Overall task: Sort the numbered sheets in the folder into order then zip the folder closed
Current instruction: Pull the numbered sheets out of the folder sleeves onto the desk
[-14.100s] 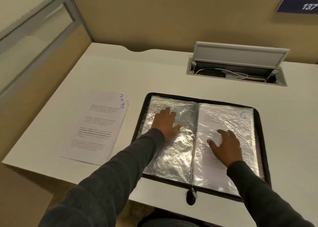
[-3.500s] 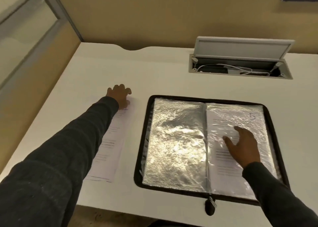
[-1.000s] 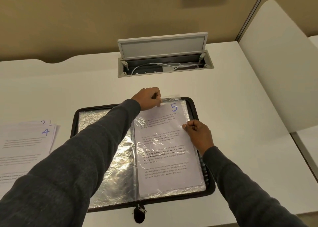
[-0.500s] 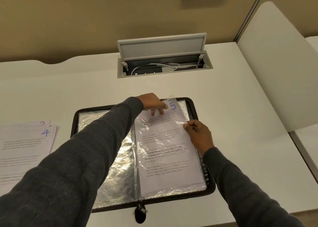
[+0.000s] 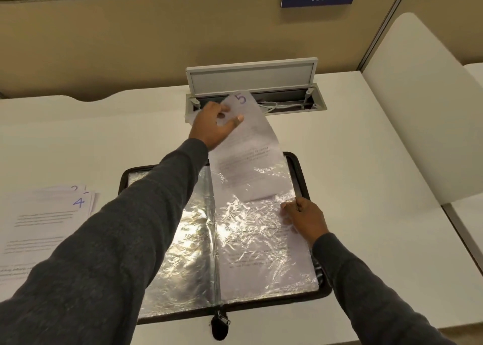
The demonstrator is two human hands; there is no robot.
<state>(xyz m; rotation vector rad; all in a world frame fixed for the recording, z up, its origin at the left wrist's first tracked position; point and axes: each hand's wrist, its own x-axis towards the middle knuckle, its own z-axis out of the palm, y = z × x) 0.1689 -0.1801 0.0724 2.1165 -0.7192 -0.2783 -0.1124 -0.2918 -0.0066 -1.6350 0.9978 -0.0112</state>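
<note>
Since half a second ago, the white printed sheet marked with a blue 5 (image 5: 248,146) has been drawn most of the way out of the crinkled clear plastic sleeve (image 5: 264,242) on the right page of the black zip folder (image 5: 300,169); only its lower end is seen inside the sleeve mouth. The left hand (image 5: 215,125) is closed in a pinch on the sheet's top edge, raised beyond the folder's far edge. The right hand (image 5: 304,218) is pinched shut on the sleeve's right edge, holding it down. The sheet is judged light, limp and easily creased; it is best gripped near a top corner. The sleeve looks slippery and clingy. A loose stack of white sheets topped by a 4 (image 5: 44,221) lies on the white tabletop (image 5: 366,161), left of the folder.
</note>
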